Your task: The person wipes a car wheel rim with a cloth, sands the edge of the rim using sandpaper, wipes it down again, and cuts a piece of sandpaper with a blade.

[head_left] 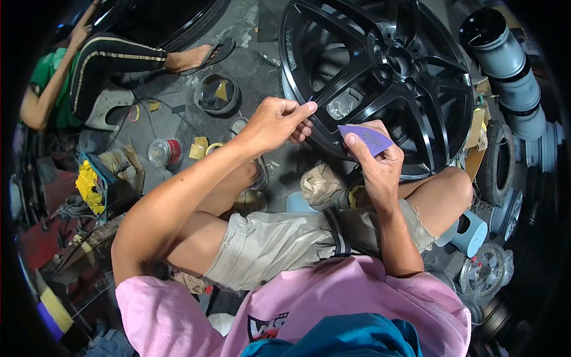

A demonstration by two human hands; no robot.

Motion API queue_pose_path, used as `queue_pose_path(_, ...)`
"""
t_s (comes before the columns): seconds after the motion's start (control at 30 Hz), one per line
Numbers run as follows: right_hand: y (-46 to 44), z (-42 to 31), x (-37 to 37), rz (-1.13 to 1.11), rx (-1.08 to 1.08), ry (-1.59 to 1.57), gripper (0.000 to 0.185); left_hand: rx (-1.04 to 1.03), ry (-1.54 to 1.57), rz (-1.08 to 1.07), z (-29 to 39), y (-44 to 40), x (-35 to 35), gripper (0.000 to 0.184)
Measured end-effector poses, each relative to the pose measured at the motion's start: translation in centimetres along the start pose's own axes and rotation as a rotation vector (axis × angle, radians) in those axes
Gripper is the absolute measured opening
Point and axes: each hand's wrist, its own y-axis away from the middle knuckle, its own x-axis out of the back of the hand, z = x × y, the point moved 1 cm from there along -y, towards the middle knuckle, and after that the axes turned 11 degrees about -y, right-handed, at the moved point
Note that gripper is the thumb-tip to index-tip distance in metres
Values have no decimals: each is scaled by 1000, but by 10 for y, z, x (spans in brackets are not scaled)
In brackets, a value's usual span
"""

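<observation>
My right hand grips a purple, pointed piece of sandpaper, flecked with small dark dots, between thumb and fingers. In front of me stands a tilted black alloy wheel with several spokes, its lower edge by my knees. Near the wheel's left rim my left hand is closed, thumb pressed to the fingers. A thin sliver shows at its thumb tip, too small to name. Whether the left fingers touch the rim I cannot tell.
Another person's leg and sandalled foot are at upper left. A round container, a clear tub and crumpled brown paper lie on the floor. Stacked grey cylinders, a tyre and a blue stool stand right.
</observation>
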Motion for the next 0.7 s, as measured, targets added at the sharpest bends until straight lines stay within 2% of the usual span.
queue_pose_path(0.13,-2,2,-3,0,29,28,11,-47,57,-58,-4,3,3,47)
queue_pose_path(0.27,-6,-2,-8,25,-37,71,12,-97,49,-89,-9,5,6,41)
queue_pose_path(0.33,-9,-2,-14,37,-79,92,13,-233,-54,-82,-13,7,7,35)
queue_pose_path(0.37,-10,0,-18,56,-58,144,16,-235,-44,-78,-16,9,8,35)
queue_pose_path(0.43,-13,0,-25,74,-38,207,18,-344,-539,-113,-9,26,8,33)
queue_pose_path(0.5,-16,-3,-33,90,36,369,22,-408,-689,-225,-18,40,4,36)
queue_pose_path(0.57,-19,-3,-41,103,32,400,22,-339,-919,-320,-9,61,5,38)
queue_pose_path(0.6,-21,-3,-44,119,31,420,22,-218,-954,-460,1,66,7,39)
queue_pose_path(0.7,-24,2,-48,129,52,445,24,-257,-959,-454,2,81,12,36)
